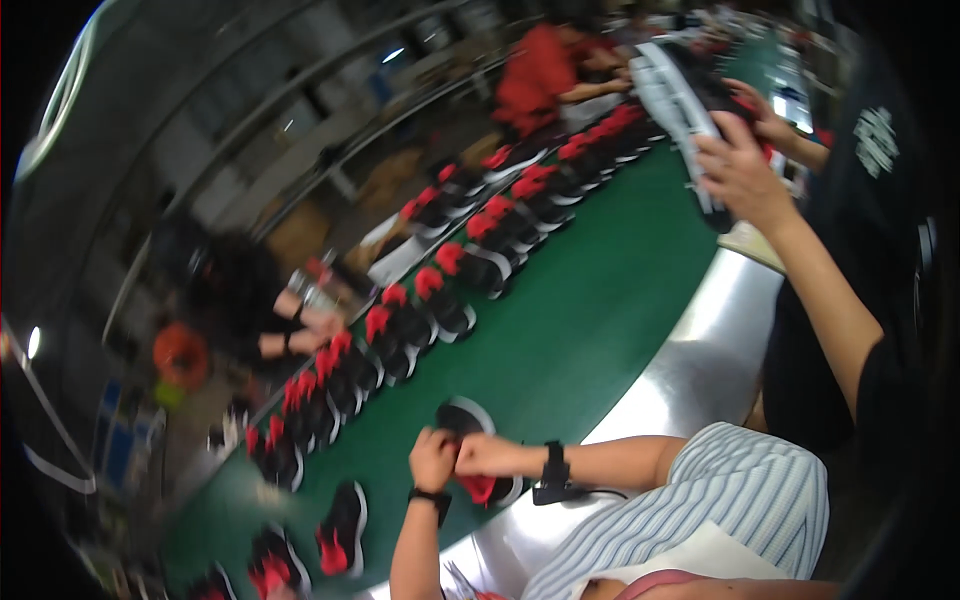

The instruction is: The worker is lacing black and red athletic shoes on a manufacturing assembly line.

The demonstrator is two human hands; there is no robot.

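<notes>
The person's left hand [432, 460] and right hand [488, 455] are both clenching on the black-and-red shoe [465, 412] lying right beneath them, though from where I'm standing I can't tell whether they're pinching its upper or a lace. If they're tugging unevenly, the shoe could be twisting under the grip or skidding over the green work surface [580, 320] toward the metal edging [690, 350] on the wearer's side, since I'm seeing nothing else bracing it.

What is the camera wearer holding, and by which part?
A black-and-red shoe: the left hand and right hand are closed at its middle, beside the red part; exactly what the fingertips grip is unclear.
</notes>
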